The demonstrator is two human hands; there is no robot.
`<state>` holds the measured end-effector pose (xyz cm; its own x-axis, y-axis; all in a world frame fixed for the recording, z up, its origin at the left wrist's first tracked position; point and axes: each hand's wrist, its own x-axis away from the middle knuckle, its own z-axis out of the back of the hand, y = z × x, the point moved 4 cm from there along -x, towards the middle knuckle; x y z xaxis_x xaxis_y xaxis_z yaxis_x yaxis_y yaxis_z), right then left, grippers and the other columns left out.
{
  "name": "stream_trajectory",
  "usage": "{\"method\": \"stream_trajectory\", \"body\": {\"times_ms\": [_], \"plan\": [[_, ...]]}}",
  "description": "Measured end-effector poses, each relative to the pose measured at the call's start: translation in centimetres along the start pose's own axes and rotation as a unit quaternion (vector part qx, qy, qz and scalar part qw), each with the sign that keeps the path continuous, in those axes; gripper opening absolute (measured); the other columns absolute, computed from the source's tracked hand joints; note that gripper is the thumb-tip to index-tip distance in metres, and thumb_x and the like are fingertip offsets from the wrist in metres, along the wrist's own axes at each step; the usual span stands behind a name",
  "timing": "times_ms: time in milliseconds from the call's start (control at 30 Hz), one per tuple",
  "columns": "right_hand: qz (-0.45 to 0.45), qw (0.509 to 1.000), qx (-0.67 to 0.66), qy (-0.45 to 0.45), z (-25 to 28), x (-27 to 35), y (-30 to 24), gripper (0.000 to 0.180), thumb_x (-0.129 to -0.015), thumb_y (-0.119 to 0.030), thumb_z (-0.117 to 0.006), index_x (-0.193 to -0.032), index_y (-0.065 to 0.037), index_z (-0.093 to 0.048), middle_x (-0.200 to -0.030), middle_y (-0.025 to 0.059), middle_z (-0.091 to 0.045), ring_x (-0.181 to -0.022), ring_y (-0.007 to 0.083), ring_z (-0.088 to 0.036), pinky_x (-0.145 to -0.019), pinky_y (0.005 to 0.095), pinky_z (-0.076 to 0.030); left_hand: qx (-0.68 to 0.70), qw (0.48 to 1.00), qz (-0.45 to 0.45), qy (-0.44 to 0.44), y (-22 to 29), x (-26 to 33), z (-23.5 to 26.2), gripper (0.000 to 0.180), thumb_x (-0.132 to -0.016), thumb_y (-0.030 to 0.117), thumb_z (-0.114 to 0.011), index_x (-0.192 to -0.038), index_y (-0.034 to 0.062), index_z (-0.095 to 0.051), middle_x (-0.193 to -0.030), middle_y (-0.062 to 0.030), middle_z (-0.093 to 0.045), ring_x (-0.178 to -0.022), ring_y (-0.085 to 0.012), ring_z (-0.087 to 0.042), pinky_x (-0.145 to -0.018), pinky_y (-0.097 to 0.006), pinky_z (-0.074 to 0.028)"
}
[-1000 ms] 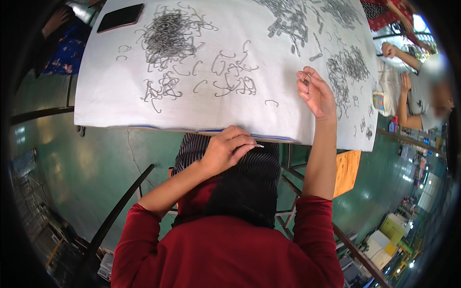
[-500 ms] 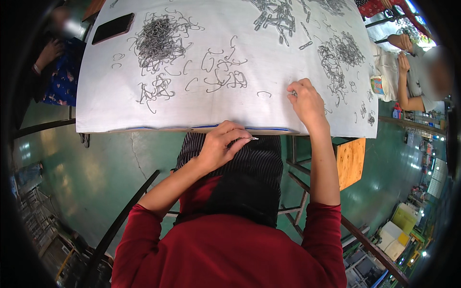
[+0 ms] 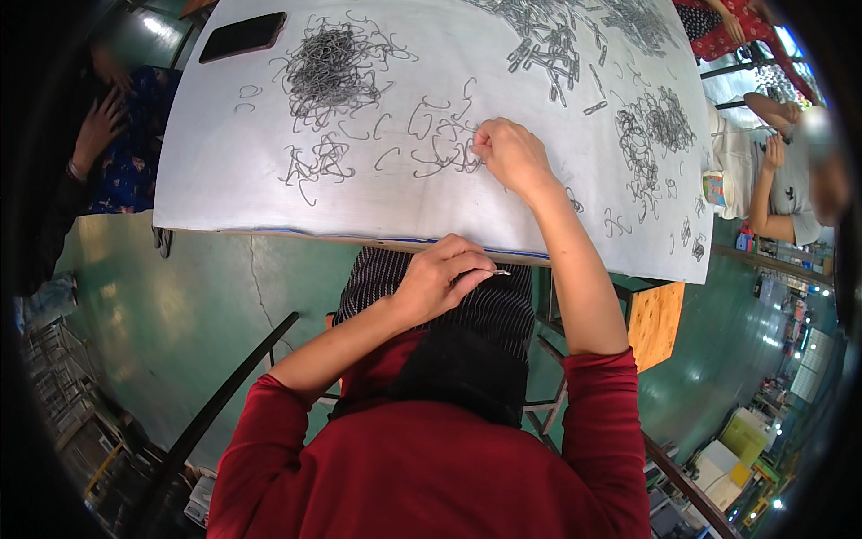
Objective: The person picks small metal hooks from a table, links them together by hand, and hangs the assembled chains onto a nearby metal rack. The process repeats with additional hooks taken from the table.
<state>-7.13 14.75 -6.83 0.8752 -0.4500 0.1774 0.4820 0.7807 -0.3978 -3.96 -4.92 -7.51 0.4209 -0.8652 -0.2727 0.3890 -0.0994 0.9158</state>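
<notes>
My left hand [image 3: 444, 280] is closed at the table's near edge, above my lap. Between its thumb and fingers it pinches a small silvery metal piece [image 3: 502, 272], whose tip sticks out to the right. My right hand [image 3: 516, 160] reaches over the table, its thumb and fingertips pinched together on the right side of a loose group of bent wire hooks [image 3: 429, 164]. One hook lies at those fingertips, partly hidden by them. To the left are a small cluster of wire hooks [image 3: 321, 162] and a dense heap of them [image 3: 330, 72].
Narrow metal links [image 3: 549, 58] lie at the far right of the white-covered table [image 3: 359, 211]. More hooks [image 3: 639, 162] are piled at its right side. A black phone [image 3: 242, 38] lies far left. A wooden stool [image 3: 657, 323] stands below right. Other people sit on both sides.
My right hand has moved left and farther over the table, to the loose hooks. My left hand still pinches the metal piece near the edge. The whole view has shifted slightly.
</notes>
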Motion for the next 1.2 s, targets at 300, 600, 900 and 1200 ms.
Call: {"method": "stream_trajectory", "body": {"times_ms": [300, 600, 900, 1200], "plan": [[-0.075, 0.967, -0.239, 0.043, 2.3, 3.7, 5.5, 0.009, -0.082, -0.005, -0.067, -0.090, 0.000, -0.065, -0.079, 0.0094, -0.068, -0.065, 0.0180, -0.062, -0.061, 0.0297, -0.050, -0.003, 1.000, -0.013, 0.012, -0.3, 0.2, 0.2, 0.013, -0.079, 0.006, -0.074, -0.091, 0.0057, -0.070, -0.090, -0.0058, -0.064, -0.082, -0.0207, -0.063, -0.071, -0.031, -0.052], [-0.096, 0.910, -0.400, 0.048, 1.2, 3.1, 4.8, 0.016, -0.084, -0.010, -0.069, -0.095, 0.001, -0.067, -0.084, 0.0058, -0.068, -0.072, 0.0110, -0.061, -0.066, 0.0258, -0.050, -0.015, 1.000, -0.016, 0.000, -0.5, 0.5, -0.2, 0.012, -0.080, 0.007, -0.073, -0.092, 0.0073, -0.071, -0.091, -0.0055, -0.064, -0.083, -0.0206, -0.063, -0.072, -0.031, -0.052], [-0.194, 0.902, -0.385, -0.012, 1.7, 3.0, 6.6, 0.020, -0.079, -0.017, -0.073, -0.091, -0.001, -0.068, -0.081, 0.0042, -0.067, -0.076, 0.0129, -0.059, -0.070, 0.0276, -0.047, 0.001, 1.000, -0.014, 0.016, -0.4, 0.5, 0.1, 0.011, -0.081, 0.009, -0.073, -0.091, 0.0077, -0.070, -0.090, -0.0047, -0.064, -0.082, -0.0211, -0.062, -0.071, -0.032, -0.052], [0.050, 0.987, -0.126, 0.084, 1.9, 4.8, 3.3, 0.005, -0.079, -0.013, -0.069, -0.084, -0.011, -0.068, -0.089, 0.0062, -0.064, -0.081, 0.0259, -0.064, -0.070, 0.0370, -0.051, 0.012, 1.000, -0.014, 0.014, -0.8, 0.5, -0.3, 0.010, -0.081, 0.014, -0.072, -0.088, 0.0083, -0.069, -0.088, -0.0036, -0.064, -0.082, -0.0225, -0.062, -0.069, -0.034, -0.051]]}}
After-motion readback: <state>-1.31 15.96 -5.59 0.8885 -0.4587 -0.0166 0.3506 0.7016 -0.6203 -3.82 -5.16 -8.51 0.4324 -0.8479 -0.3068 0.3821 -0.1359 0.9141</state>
